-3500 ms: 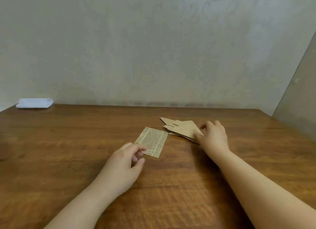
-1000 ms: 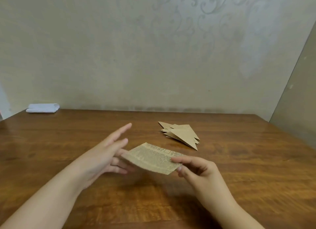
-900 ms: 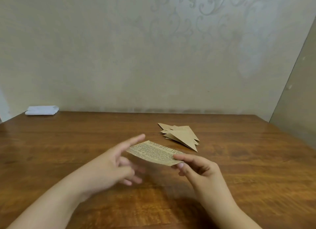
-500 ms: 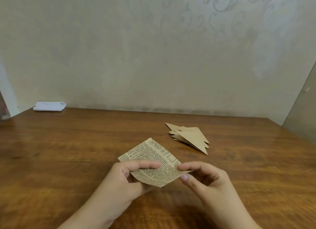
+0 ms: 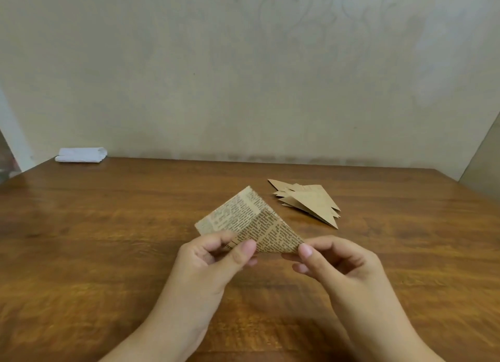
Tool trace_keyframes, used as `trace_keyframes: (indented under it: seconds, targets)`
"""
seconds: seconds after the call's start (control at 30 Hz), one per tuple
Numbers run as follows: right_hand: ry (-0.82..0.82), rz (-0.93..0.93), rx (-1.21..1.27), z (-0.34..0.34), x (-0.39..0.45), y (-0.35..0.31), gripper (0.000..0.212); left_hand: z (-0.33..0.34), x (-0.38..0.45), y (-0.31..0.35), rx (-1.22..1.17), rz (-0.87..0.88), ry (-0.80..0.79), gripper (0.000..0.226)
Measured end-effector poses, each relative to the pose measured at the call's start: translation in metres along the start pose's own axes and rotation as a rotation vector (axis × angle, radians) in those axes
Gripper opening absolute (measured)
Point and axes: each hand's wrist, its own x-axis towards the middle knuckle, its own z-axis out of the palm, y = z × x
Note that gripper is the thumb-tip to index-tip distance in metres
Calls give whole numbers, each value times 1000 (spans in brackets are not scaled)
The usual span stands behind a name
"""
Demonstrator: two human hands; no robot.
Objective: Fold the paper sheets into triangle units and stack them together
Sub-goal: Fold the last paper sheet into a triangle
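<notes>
Head view, the only one. The printed paper sheet (image 5: pixel 250 226) is held up at centre frame, just above the worktop (image 5: pixel 108 240), w/ its right half already turned over along a diagonal crease. Left hand (image 5: pixel 213 259) grips the lower left part: fingers (image 5: pixel 216 238) curled over the front, thumb pressing from below. Right hand (image 5: pixel 338 261) pinches the lower right corner betw. thumb and index, other fingers loosely curled.

Handling, as a guess: the sheet is very light, thin and floppy, takes a crease easily, tears or crumples if tugged. Best held at corners and edges, leaving the fold line free to be pressed flat against the worktop.

The pile of folded triangles (image 5: pixel 308 202) lies flat, right of centre, well apart from both hands.

Hard to tell: the sheet's lower edge is covered by the left fingers, so how well the edges line up can't be seen. No. of triangles in the pile is unclear, layers overlap. A white folded thing (image 5: pixel 81 155) at upper left can't be identified.
</notes>
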Motion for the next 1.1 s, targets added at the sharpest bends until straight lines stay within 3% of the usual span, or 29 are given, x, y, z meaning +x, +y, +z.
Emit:
trace_keyframes:
  seconds: [0.1, 0.27, 0.37, 0.5, 0.63, 0.73, 0.83, 0.9, 1.03, 1.1]
  targets:
    - [11, 20, 43, -1, 1, 0, 25, -3, 2, 1, -66, -1, 96, 18]
    - [38, 35, 24, 1, 1, 3, 32, 5, 0, 1, -58, 62, 190, 22]
    - [45, 38, 24, 3, 2, 4, 33, 9, -2, 0, -117, 135, 221, 40]
    - [76, 25, 37, 1, 2, 0, 34, 9, -4, 2, -161, 98, 236, 75]
    - [22, -7, -123, -7, -1, -6, 20, -6, 2, 10, -71, 54, 137, 84]
    - [-79, -40, -247, -10, -3, -3, 13, -19, 7, 17, 131, 58, 6, 79]
    - [-202, -59, -341, -9, -5, -3, 13, -21, 7, 23, 585, 110, -173, 69]
    - [-274, -81, -388, -7, -6, -3, 14, -20, 6, 26, 736, 88, -262, 62]
    - [-193, -87, -326, -4, -5, -5, 18, -21, 6, 26, 662, 68, -216, 30]
    - [-137, -51, -263, -5, -3, -7, 22, -22, 6, 25, 543, 34, -205, 26]
